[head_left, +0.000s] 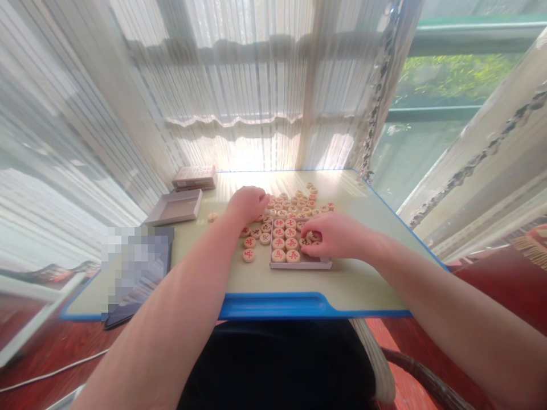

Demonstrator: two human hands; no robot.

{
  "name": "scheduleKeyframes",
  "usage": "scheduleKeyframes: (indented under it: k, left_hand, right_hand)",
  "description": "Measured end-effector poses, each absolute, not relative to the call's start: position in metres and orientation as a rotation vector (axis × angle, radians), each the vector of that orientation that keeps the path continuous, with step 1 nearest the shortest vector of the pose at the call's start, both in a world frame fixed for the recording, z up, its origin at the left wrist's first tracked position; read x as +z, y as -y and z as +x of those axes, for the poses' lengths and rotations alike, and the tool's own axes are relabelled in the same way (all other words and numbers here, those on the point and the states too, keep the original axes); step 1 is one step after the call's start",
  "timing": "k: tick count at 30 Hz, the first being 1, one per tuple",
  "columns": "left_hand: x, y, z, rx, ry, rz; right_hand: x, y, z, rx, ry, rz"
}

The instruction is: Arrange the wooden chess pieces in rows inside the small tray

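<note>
A shallow box (pixel 301 265) sits on the table, with two left columns of round wooden Chinese chess pieces (pixel 278 242) marked in red. My right hand (pixel 331 234) reaches into its right part, thumb and fingers curled around a black-marked chess piece (pixel 306 242). Other pieces there are partly covered by the hand. Left of the box and beyond it, my left hand (pixel 249 204) is closed over the loose chess pieces (pixel 293 204); what its fingers hold, if anything, is hidden. Several loose pieces lie along the box's left side, including a red-marked one (pixel 249 255).
An open box lid or tray (pixel 176 207) lies at the left, with a stack of boxes (pixel 195 177) behind it. A dark tablet-like object (pixel 147 296), partly pixelated, rests at the left edge. The table (pixel 363 285) has a blue rim; sheer curtains (pixel 239 74) hang behind.
</note>
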State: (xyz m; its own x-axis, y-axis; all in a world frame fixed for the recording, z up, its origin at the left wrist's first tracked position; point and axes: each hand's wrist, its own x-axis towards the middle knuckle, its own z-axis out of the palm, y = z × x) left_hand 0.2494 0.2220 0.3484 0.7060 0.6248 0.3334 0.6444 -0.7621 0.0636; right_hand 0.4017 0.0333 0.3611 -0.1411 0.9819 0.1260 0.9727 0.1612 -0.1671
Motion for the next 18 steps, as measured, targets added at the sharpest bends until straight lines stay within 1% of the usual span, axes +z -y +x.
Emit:
scheduleKeyframes:
  k: [6,11,18]
  left_hand:
    - [0.349,-0.222,0.249,-0.510,1.056,-2.850]
    - [0.349,-0.222,0.249,-0.502,1.060,-2.853]
    - [0.350,-0.221,0.249,-0.486,1.063,-2.865]
  right_hand:
    - [0.371,-0.030,0.402,0.026,2.163,-1.910]
    - [0.382,-0.028,0.411,-0.002,2.084,-2.063]
    - [0.377,-0.031,0.416,0.055,2.110,-2.071]
